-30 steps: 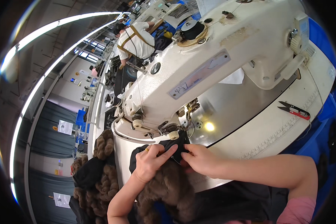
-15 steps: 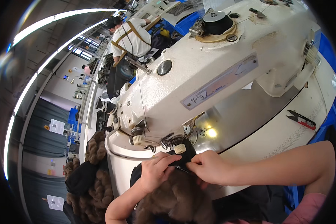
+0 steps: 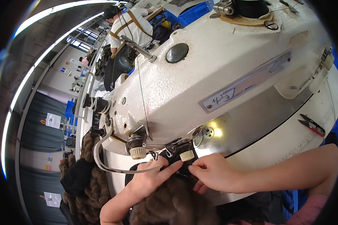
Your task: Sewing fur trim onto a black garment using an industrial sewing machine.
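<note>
So the view is looking down over a big off-white industrial sewing machine [image 3: 221, 71], and both hands are working right under its head, where the needle area is sitting. The left hand [image 3: 148, 180] is coming in from the lower edge with its fingers [image 3: 172, 167] stretched out flat, close together, pressing down on a piece of black fabric [image 3: 174, 165] lying on the machine bed just below the cream-coloured knobs [image 3: 186, 155]. The right hand [image 3: 212, 174] is reaching in from the right, and its fingers [image 3: 194, 169] are curling together and pinching the edge of that same black fabric, with the 2 hands almost touching at the fingertips. Can't really make out the needle itself, the hands and the black cloth are covering that spot.

Right below the hands a heap of brown fluffy fur material [image 3: 172, 206] is bunching up, touching the left forearm, and more of the same brown fur is piling to the left of the machine [image 3: 90, 183], hanging down beside it. A small lamp [image 3: 216, 132] is glowing on the underside of the machine arm, just above the right hand. Over on the right of the white table [image 3: 289, 150] a pair of red-handled thread snips [image 3: 311, 125] is lying well apart from the hands. Further back, another person in a white top with tan straps [image 3: 133, 24] is sitting at another station.
</note>
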The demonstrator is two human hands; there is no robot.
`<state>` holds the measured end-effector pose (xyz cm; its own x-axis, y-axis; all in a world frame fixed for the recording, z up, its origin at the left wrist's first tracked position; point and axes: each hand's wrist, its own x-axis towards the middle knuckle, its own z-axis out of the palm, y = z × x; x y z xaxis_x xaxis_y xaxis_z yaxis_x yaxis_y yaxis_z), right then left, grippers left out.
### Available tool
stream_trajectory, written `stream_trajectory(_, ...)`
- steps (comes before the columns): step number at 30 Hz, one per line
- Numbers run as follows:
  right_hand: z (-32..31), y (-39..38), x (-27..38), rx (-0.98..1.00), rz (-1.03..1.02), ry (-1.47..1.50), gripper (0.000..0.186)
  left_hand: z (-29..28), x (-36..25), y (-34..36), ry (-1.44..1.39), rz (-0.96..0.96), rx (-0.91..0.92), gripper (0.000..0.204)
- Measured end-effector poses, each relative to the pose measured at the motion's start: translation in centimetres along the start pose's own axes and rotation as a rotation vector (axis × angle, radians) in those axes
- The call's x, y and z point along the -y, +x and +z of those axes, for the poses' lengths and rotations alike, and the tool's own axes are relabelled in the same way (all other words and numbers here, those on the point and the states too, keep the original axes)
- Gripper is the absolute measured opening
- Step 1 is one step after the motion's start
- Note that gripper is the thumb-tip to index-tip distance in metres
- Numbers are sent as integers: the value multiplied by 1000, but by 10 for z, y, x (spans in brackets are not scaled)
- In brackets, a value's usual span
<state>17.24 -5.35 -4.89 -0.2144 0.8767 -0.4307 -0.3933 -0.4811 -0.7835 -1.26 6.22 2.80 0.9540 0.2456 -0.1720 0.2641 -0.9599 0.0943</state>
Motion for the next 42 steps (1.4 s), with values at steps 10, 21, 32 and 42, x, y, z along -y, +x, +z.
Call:
stream_trajectory(10, -1, 10, 7, 67, 72, 28, 25, 23, 5, 6, -10, 47, -407, 45)
stream_trajectory(21, -15, 12, 19, -29, -214, -437, 22, 30, 6, 5, -151, -48, -406, 42)
stream_trajectory(32, -30, 34, -10, -426, -1319, -1285, 13, 23, -5, 12, -166, -103, -314, 38)
stream_trajectory(42, -51, 29, -2, -53, -1517, -1799, 9, 12, -15, 21, -130, -26, -103, 24)
